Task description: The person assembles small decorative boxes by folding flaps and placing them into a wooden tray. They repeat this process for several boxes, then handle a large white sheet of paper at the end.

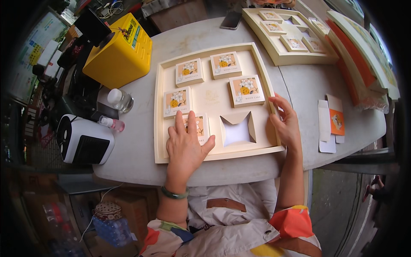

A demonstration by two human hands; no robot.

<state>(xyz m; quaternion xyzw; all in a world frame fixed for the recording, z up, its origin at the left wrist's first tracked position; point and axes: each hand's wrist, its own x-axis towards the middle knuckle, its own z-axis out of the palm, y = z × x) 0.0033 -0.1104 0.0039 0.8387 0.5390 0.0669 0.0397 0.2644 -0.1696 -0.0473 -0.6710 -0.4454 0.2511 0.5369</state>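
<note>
The cream tray [209, 103] was in the middle of the frame, on the tabletop [265, 165]. It contained five flower-printed boxes [247, 91]; the recess [237, 130] at its lower right had a white bottom and no box. The left hand [185, 147] lay with fingers apart upon the lower-left box [201, 127], partly hiding it. The right hand [286, 122] was half curled at the right rim; I could not tell if it gripped. At the upper right, a second tray [299, 59] held similar boxes. A phone [231, 20] lay at the top, a folded carton [337, 122] at the right. A yellow case [117, 53], a clear bottle [125, 102], a pink bottle [114, 124] and a white device [85, 139] crowded the left side.
</note>
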